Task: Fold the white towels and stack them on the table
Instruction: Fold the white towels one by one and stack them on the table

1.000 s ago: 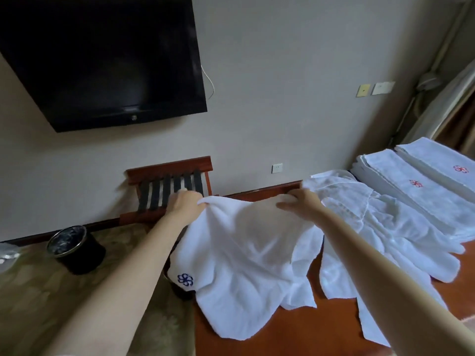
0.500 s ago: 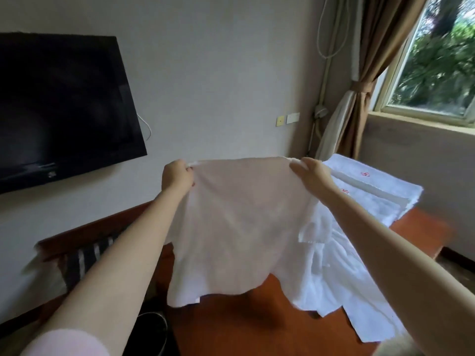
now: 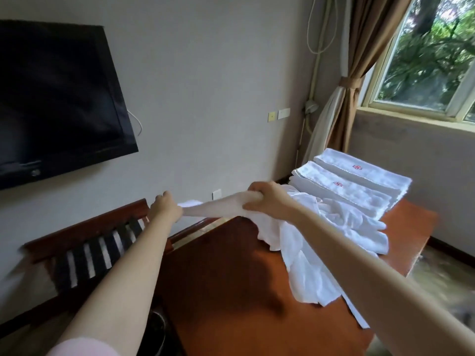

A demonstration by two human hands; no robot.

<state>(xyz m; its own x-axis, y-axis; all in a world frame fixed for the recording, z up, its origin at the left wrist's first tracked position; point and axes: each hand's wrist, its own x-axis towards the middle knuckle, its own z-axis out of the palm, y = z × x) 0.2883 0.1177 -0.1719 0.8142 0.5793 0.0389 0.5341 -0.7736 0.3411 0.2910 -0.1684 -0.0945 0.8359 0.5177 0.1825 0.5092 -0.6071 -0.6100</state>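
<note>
Stretching between the two hands, the white towel (image 3: pixel 218 205) hangs in the air above the far left edge of the table (image 3: pixel 226 283), pulled into a narrow, almost level band. The left hand (image 3: pixel 165 208) holds its left end with the fingers curled round the cloth, and the right hand (image 3: pixel 270 201) grips the other part in a closed fist, with the cloth bunched inside it. From the right hand the rest of the towel falls down to the table and joins a loose heap of white towels (image 3: pixel 334 242), which lies on the right part of the brown wooden top and hangs a little over its near right edge. Behind this heap, at the far right end of the table, two folded stacks (image 3: pixel 359 183) lie side by side, each with a small red emblem on top. To the left of the table stands a wooden rack (image 3: pixel 87 250) with black straps, against the wall. Above it a dark television (image 3: pixel 56 98) hangs on the wall. At the far right there is a brown curtain (image 3: pixel 347 93), tied back, beside a window (image 3: pixel 431 55) with green trees outside.
</note>
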